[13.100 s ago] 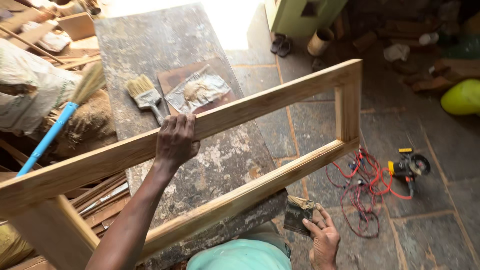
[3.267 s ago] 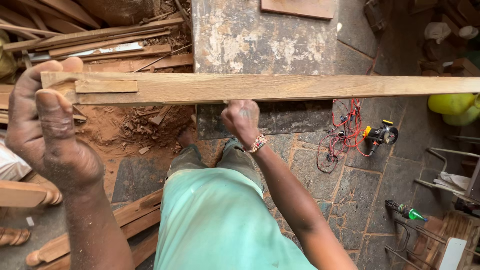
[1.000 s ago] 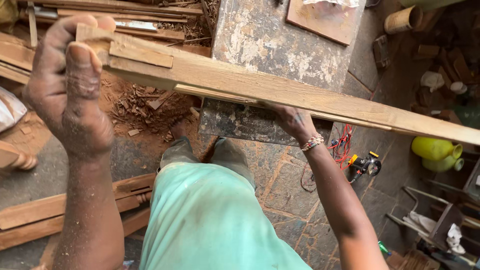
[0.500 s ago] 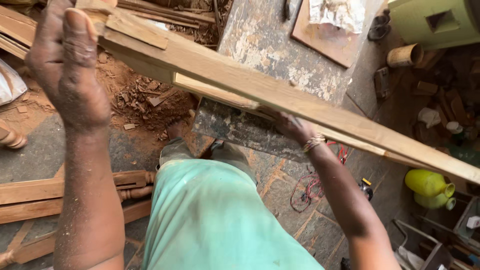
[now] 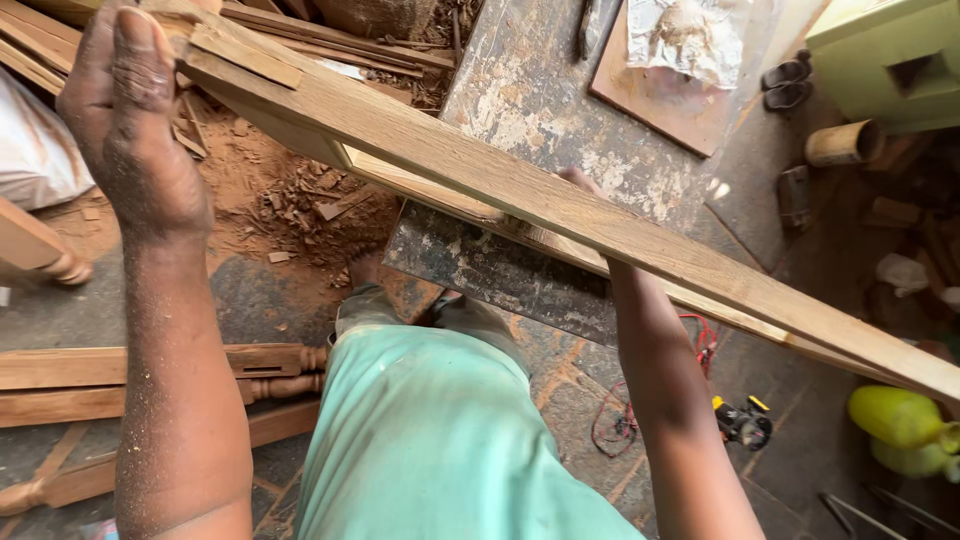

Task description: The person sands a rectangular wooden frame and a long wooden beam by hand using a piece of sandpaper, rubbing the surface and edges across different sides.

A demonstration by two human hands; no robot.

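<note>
Above the stained desk (image 5: 540, 110) your left hand (image 5: 135, 120) grips the wooden frame (image 5: 560, 205) at its corner; your right hand (image 5: 585, 185) holds it from beneath, mostly hidden. Sawdust (image 5: 270, 190) lies below.

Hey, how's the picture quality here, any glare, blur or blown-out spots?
Head view: daylight is soft and even, no hard shadows; the pale wrapper on the board and the top right corner look overexposed; the left hand up close is slightly soft; the wooden frame stays sharp; wide-angle stretch shows at the edges.
</note>
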